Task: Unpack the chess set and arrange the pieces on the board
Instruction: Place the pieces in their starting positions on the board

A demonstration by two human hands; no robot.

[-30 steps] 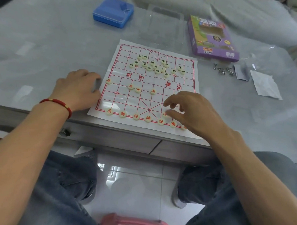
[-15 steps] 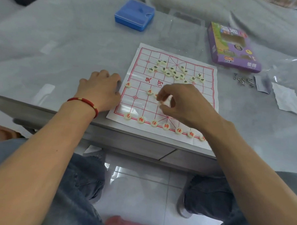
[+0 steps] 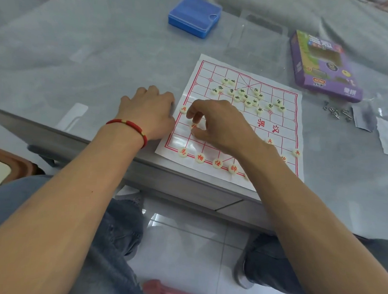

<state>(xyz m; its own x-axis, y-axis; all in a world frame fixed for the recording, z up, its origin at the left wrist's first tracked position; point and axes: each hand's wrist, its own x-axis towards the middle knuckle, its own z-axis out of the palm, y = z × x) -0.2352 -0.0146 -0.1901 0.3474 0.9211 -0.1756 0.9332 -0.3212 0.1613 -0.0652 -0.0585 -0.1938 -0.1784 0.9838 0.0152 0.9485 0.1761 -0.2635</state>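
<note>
A white paper board (image 3: 289, 120) with red lines lies at the table's near edge. My right hand (image 3: 223, 126) hovers over its left side and pinches a red-lettered piece (image 3: 193, 126) between thumb and fingers, low on the board. Along the near row sit red pieces (image 3: 200, 157); red soldiers stand at the left edge (image 3: 183, 109) and on the right (image 3: 296, 153). Several dark-lettered pieces (image 3: 246, 95) lie heaped on the far half. My left hand (image 3: 148, 109), with a red bracelet, rests loosely curled at the board's left edge and holds nothing.
A blue plastic box (image 3: 194, 15) stands at the back, a clear plastic tray (image 3: 258, 36) beside it, a purple carton (image 3: 323, 65) at the back right. Small metal parts (image 3: 337, 112) and torn wrappers (image 3: 387, 137) lie at the right. The table edge runs just below the board.
My right hand has moved from the board's near right across to its left side, carrying a red piece. The left hand has stayed at the board's edge. The camera has shifted.
</note>
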